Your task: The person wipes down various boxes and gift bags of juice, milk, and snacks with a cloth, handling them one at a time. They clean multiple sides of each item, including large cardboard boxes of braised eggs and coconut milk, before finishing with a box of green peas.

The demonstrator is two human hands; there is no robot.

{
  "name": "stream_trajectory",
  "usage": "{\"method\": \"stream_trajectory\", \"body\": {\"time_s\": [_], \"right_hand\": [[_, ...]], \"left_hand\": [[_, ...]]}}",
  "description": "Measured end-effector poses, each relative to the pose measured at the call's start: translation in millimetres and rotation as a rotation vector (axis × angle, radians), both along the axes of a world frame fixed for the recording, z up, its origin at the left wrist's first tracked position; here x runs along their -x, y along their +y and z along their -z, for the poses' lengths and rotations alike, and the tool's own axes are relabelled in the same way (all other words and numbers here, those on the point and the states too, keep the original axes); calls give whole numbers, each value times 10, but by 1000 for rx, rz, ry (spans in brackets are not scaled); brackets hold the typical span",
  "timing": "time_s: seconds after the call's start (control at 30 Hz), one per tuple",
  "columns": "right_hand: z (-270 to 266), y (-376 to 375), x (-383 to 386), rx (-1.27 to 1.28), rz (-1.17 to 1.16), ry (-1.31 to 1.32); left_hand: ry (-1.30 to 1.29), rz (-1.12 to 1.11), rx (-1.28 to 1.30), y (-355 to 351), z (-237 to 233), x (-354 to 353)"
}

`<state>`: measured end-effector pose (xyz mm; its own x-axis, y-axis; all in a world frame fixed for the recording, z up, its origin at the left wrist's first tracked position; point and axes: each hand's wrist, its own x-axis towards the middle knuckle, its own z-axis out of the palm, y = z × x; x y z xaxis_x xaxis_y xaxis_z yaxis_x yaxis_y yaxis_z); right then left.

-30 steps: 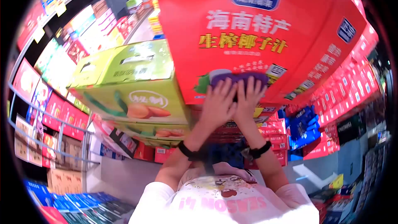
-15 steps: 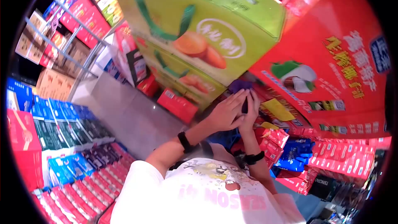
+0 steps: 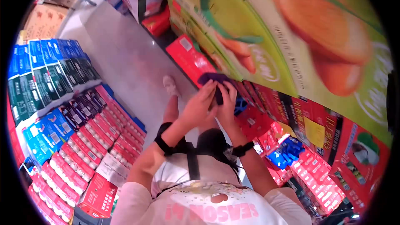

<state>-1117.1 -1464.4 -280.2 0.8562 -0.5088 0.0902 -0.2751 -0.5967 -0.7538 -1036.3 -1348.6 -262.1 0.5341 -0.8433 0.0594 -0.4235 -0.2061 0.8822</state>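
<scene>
My left hand [image 3: 199, 107] and my right hand [image 3: 226, 105] are held close together in front of me in the head view. Between them is a dark purple, soft-looking cloth [image 3: 213, 78], bunched up, with its top showing above my fingertips. The fingers of both hands are bent around it, and part of it is hidden behind them. Just beyond the cloth lies a red box [image 3: 191, 59], beside stacked green cartons [image 3: 262, 64] with pictures of orange food.
Red cartons [image 3: 287, 108] bearing a yellow label [image 3: 314, 131] stand to my right. Blue bags [image 3: 285, 152] hang or lie below them. To the left, tiered packs of red drinks [image 3: 83, 146] and blue packs [image 3: 48, 137] line the aisle. Grey floor [image 3: 121, 46] runs ahead.
My view has turned right and downward, so the green cartons loom larger at upper right and my legs show. My hands, still together on the purple cloth, appear further left and slightly lower.
</scene>
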Motion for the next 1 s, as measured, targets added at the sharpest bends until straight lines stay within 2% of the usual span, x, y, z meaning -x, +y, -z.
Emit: {"method": "stream_trajectory", "body": {"time_s": [0.07,0.13,0.17,0.2,0.27,0.3,0.4,0.53,0.6,0.67,0.73,0.8,0.87,0.93,1.0], "right_hand": [[271,12,-134,120,-6,60],[605,-33,-241,193,-96,103],[863,-52,-229,230,-151,160],[1117,-47,-204,229,-155,180],[1578,-33,-109,272,-232,449],[1728,-34,-53,197,-224,472],[1918,39,-52,207,-211,483],[1827,229,-187,259,-184,570],[1846,275,-264,280,-185,521],[1857,266,-531,317,-231,488],[1852,270,-908,349,-298,440],[1841,240,-1300,327,-299,444],[1868,196,-1579,307,-289,442],[1932,152,-1729,266,-254,239],[2051,132,-1663,272,-281,256]], "left_hand": [[-5,-10,8,29,234,-126],[-112,-39,-105,11,478,-207],[-180,-72,-240,-10,682,-169],[-160,-71,-239,2,872,-145],[-251,-45,-375,8,1211,-105],[-258,-35,-374,10,1356,-103],[-259,-27,-400,-28,1626,-176],[-215,-39,-457,93,2059,-284],[-366,64,-505,171,2106,-389],[-327,29,-549,186,2011,-582],[-375,-148,-610,222,1999,-814],[-442,-207,-577,246,2064,-1077],[-454,-193,-433,251,2132,-1326],[-477,-208,-401,237,2154,-1453],[-350,-189,-334,220,2146,-1501]]}}
